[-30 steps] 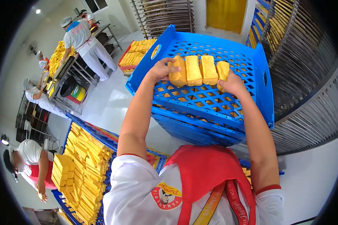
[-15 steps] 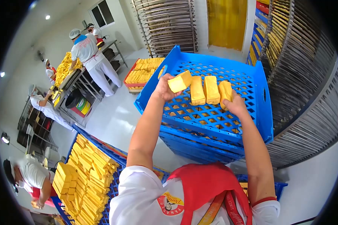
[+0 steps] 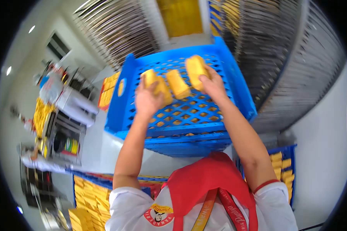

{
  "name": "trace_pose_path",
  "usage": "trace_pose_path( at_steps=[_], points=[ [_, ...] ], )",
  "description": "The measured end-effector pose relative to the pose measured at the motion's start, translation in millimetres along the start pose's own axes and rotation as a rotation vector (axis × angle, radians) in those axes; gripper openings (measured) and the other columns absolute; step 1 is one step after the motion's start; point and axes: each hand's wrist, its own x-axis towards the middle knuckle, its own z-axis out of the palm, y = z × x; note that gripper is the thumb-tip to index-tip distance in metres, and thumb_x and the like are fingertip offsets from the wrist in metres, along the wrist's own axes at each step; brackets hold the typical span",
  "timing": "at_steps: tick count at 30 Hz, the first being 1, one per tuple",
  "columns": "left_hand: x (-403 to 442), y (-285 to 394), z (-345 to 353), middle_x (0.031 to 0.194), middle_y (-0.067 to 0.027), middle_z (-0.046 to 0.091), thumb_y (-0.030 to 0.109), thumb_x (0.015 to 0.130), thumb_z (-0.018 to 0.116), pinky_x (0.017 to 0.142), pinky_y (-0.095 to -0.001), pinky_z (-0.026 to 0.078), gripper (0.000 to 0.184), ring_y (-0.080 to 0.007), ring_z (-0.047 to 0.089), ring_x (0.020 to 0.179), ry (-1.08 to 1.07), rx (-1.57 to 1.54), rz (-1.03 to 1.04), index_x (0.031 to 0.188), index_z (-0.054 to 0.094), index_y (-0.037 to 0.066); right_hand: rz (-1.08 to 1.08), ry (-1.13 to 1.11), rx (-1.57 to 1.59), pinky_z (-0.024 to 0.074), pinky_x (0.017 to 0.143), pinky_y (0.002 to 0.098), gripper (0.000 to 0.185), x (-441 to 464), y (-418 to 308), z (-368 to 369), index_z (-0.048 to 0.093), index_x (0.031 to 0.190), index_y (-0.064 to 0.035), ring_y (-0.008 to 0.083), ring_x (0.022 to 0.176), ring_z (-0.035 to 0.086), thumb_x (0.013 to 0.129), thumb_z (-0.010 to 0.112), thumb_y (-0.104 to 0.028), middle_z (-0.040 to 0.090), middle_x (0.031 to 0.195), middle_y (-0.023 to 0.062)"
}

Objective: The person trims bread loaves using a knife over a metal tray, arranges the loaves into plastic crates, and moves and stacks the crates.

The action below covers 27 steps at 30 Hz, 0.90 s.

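Note:
A blue plastic crate (image 3: 121,111) with a lattice floor tops a stack in front of me. Several block-shaped yellow bread loaves are in it. My left hand (image 3: 147,101) is closed around a yellow loaf (image 3: 149,75) on the left, and a second loaf (image 3: 164,91) lies right beside that hand. Between my hands a loaf (image 3: 178,84) rests on the lattice, slightly slanted. My right hand (image 3: 213,84) grips a yellow loaf (image 3: 196,69) at its right side, seemingly raised a little above the floor. Motion blurs the fingers somewhat.
Metal tray racks stand at the back (image 3: 112,29) and along the right (image 3: 273,57). Low crates of yellow bread sit lower left (image 3: 90,196) and lower right (image 3: 281,165). A red crate (image 3: 104,101) stands left. Co-workers (image 3: 59,92) stand at a table further left.
My view has swung to the right, so the crate appears further left. The left loaf has come down beside its neighbour. The right loaf has lifted away from the row, still in my right hand.

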Motion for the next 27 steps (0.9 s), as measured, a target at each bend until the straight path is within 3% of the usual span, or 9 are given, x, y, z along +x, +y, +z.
trace_pose_path(
  at_steps=[1, 5, 10, 11, 15, 18, 20, 24, 27],
  points=[
    [1, 0, 0, 0.141, -0.0249, 0.043, 0.033, 0.068, 0.074, 0.095, -0.0407, 0.049, 0.051, -0.0361, 0.061, 0.109, -0.041, 0.04, -0.021, 0.115, 0.068, 0.013, -0.01, -0.012, 0.143, 0.0584, 0.06, 0.0336, 0.058, -5, -7, 0, 0.045, 0.139, -0.008, 0.0207, 0.092, 0.066, 0.085, 0.063, -0.017, 0.061, 0.119, 0.012],
    [20, 20, 2, 0.117, -0.0185, 0.064, 0.064, 0.065, 0.073, 0.088, -0.0416, 0.051, 0.078, -0.0327, 0.066, 0.101, -0.326, 0.289, -0.303, 0.123, 0.061, 0.013, -0.378, -0.135, 0.503, 0.047, 0.098, 0.0366, 0.056, -42, -30, 1, 0.048, 0.135, -0.0024, 0.0183, 0.115, 0.054, 0.083, 0.066, -0.01, 0.057, 0.125, 0.0093],
    [50, -124, 96, 0.113, -0.0161, 0.067, 0.035, 0.072, 0.077, 0.084, -0.044, 0.052, 0.054, -0.0339, 0.064, 0.102, -0.012, -0.027, 0.066, 0.115, 0.064, 0.005, -0.349, -0.231, 0.401, 0.0412, 0.103, 0.035, 0.064, -112, -90, -108, 0.046, 0.138, -0.003, 0.0206, 0.12, 0.052, 0.081, 0.069, -0.017, 0.056, 0.13, 0.013],
    [51, -122, 97, 0.107, -0.0203, 0.067, 0.026, 0.069, 0.08, 0.079, -0.0406, 0.054, 0.051, -0.0344, 0.065, 0.092, 0.134, -0.101, -0.145, 0.111, 0.065, 0.0, -0.302, -0.282, 0.456, 0.0407, 0.103, 0.0348, 0.066, -124, -90, -135, 0.045, 0.139, -0.0027, 0.0205, 0.121, 0.051, 0.08, 0.071, -0.018, 0.055, 0.131, 0.0129],
    [37, -130, 72, 0.102, -0.0123, 0.062, 0.01, 0.071, 0.077, 0.057, -0.0403, 0.052, 0.054, -0.0293, 0.062, 0.087, 0.06, -0.958, -0.863, 0.12, 0.055, 0.008, -0.074, -0.203, 0.908, 0.0381, 0.106, 0.0367, 0.08, -195, -42, -240, 0.041, 0.141, 0.0009, 0.0231, 0.125, 0.05, 0.075, 0.079, -0.024, 0.052, 0.135, 0.0142],
    [44, -191, 37, 0.123, -0.0138, 0.058, 0.016, 0.08, 0.063, 0.085, -0.0435, 0.053, 0.045, -0.035, 0.059, 0.109, -0.268, -1.609, -0.718, 0.124, 0.052, 0.011, 0.143, 0.181, 0.931, 0.0419, 0.104, 0.039, 0.082, -266, 17, -310, 0.037, 0.142, 0.002, 0.0269, 0.125, 0.051, 0.076, 0.072, -0.031, 0.05, 0.136, 0.0153],
    [34, -84, -3, 0.124, -0.0136, 0.057, 0.015, 0.08, 0.064, 0.086, -0.0437, 0.052, 0.047, -0.0344, 0.058, 0.11, -0.268, -1.556, -0.556, 0.124, 0.052, 0.011, 0.32, 0.356, 0.881, 0.0589, 0.066, 0.0347, 0.072, -317, 65, -347, 0.036, 0.142, -0.0005, 0.0236, 0.102, 0.064, 0.079, 0.062, -0.025, 0.058, 0.124, 0.0138],
    [-8, 149, -33, 0.124, -0.0132, 0.057, 0.015, 0.078, 0.066, 0.09, -0.0441, 0.051, 0.05, -0.0333, 0.057, 0.112, -0.54, -1.62, -0.338, 0.125, 0.05, 0.011, 0.929, 0.946, 0.659, 0.0575, 0.073, 0.0467, 0.064, -413, 175, -385, 0.042, 0.14, -0.0049, 0.0272, 0.109, 0.057, 0.084, 0.062, -0.026, 0.052, 0.131, 0.0136],
    [-47, 288, -10, 0.125, -0.0129, 0.056, 0.015, 0.077, 0.068, 0.092, -0.0444, 0.05, 0.052, -0.0325, 0.056, 0.114, -0.899, -1.703, -0.259, 0.126, 0.049, 0.011, 1.124, 1.005, 0.57, 0.0543, 0.066, 0.0464, 0.061, -450, 253, -414, 0.044, 0.138, -0.0104, 0.026, 0.1, 0.059, 0.083, 0.064, -0.029, 0.055, 0.123, 0.0083]
  ],
)
